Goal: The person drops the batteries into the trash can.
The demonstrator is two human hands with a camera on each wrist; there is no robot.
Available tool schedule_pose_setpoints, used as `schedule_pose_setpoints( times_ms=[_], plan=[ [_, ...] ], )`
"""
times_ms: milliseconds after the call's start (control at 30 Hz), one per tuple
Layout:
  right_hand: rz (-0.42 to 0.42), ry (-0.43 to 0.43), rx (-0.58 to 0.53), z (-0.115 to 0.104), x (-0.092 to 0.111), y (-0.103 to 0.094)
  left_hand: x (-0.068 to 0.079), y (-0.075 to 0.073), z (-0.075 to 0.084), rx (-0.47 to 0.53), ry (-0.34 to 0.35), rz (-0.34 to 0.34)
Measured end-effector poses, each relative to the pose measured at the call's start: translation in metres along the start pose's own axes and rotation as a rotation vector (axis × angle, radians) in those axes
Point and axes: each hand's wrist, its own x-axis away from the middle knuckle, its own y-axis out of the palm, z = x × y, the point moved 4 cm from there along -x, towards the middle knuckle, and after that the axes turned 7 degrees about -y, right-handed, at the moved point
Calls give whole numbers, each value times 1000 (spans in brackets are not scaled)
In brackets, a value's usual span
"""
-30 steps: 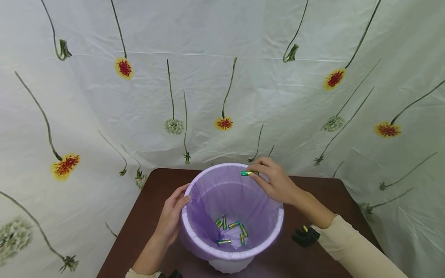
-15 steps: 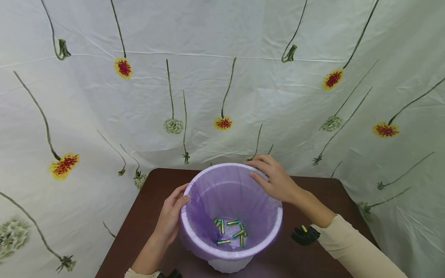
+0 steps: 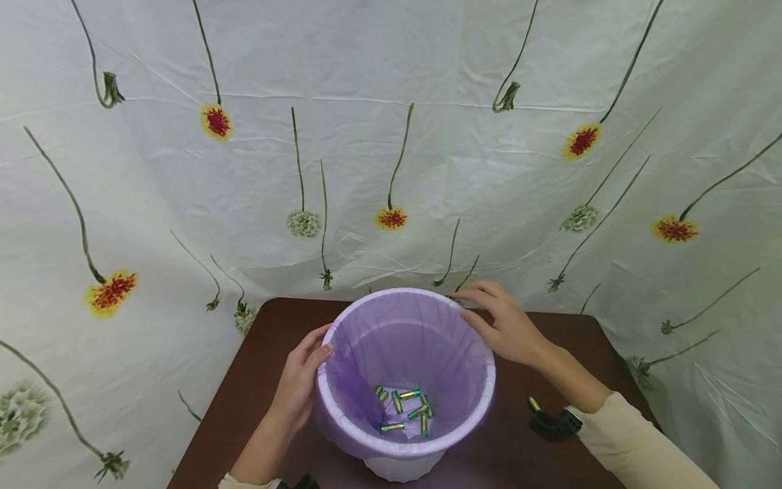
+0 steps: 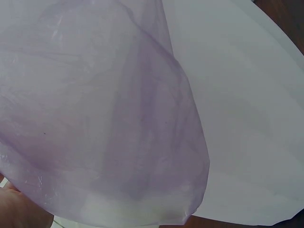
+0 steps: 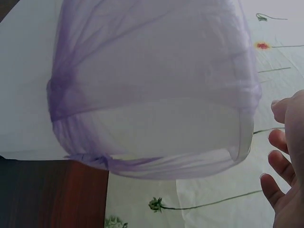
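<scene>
A white trash can [image 3: 400,468] with a purple liner bag [image 3: 421,339] folded over its rim stands in front of me. Several green-and-gold batteries [image 3: 408,394] lie loose at its bottom. My left hand [image 3: 299,377] grips the rim on the left, thumb over the top edge. By the back right rim, my right hand [image 3: 507,326] holds nothing, its fingers spread and loosely bent. In the right wrist view a gap shows between that hand [image 5: 289,156] and the bag-covered can [image 5: 156,128]. The left wrist view is mostly filled by the bag [image 4: 104,118].
The can stands on a dark brown table [image 3: 568,333]. One more battery [image 3: 534,403] lies on the table to the right, beside the black wrist device [image 3: 554,426] on my right sleeve. A white curtain [image 3: 360,156] printed with flowers hangs behind.
My right hand has let go of a battery, which fell among the others in the can. That hand has since shifted right and slightly down, away from the opening. The left hand stays put.
</scene>
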Motion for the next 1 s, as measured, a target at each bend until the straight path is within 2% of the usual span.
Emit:
schedule_pose_setpoints(
  times_ms=[333, 567, 1000],
  plan=[
    [21, 75, 3, 12, 23, -12, 1, 1, 1, -15, -4, 13],
    [39, 128, 51, 22, 39, -20, -1, 0, -2, -20, -13, 13],
    [74, 175, 103, 42, 70, -26, -2, 0, -2, -26, -14, 13]
  ],
)
